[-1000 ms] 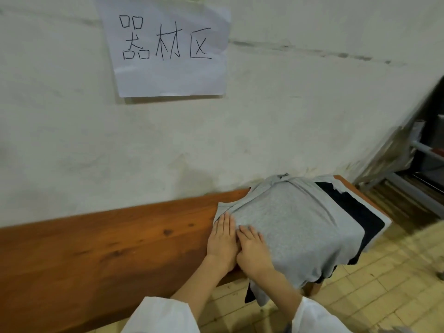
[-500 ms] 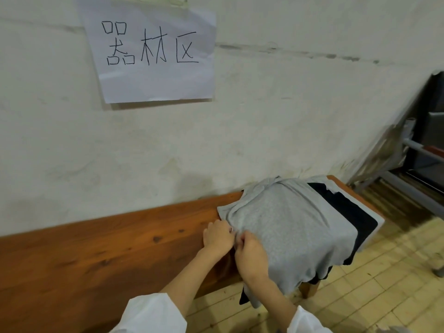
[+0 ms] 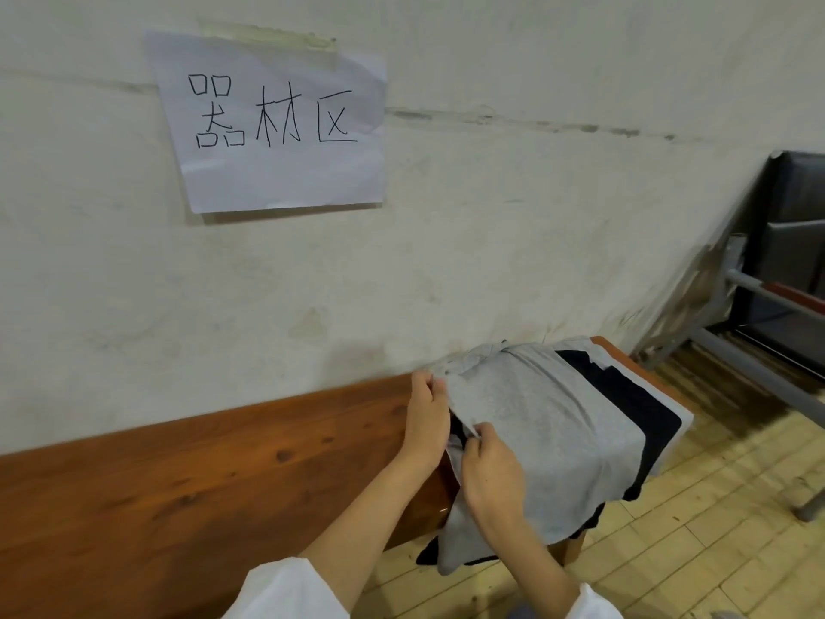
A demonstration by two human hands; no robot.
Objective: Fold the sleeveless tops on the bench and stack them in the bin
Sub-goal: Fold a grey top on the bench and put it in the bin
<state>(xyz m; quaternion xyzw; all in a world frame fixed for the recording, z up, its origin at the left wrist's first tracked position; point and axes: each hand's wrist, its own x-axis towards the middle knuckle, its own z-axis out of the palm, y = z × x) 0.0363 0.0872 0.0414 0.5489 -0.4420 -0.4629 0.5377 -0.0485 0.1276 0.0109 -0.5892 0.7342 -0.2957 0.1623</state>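
A grey sleeveless top [image 3: 549,422] lies on top of a pile at the right end of the wooden bench [image 3: 201,484]. Under it show a black top [image 3: 625,395] and a white one [image 3: 683,417]. My left hand [image 3: 426,413] pinches the grey top's left edge near its far corner and lifts it off the bench. My right hand [image 3: 491,471] pinches the same edge nearer to me. The raised edge uncovers dark cloth below. No bin is in view.
A paper sign [image 3: 272,122] with handwritten characters is taped to the white wall behind the bench. Metal rails [image 3: 759,373] and a dark frame [image 3: 794,243] stand at the right over a tiled floor [image 3: 692,551].
Both hands lay flat on the grey top's left edge a second ago. They have since curled, pinched that edge and raised it, the left hand moving toward the wall.
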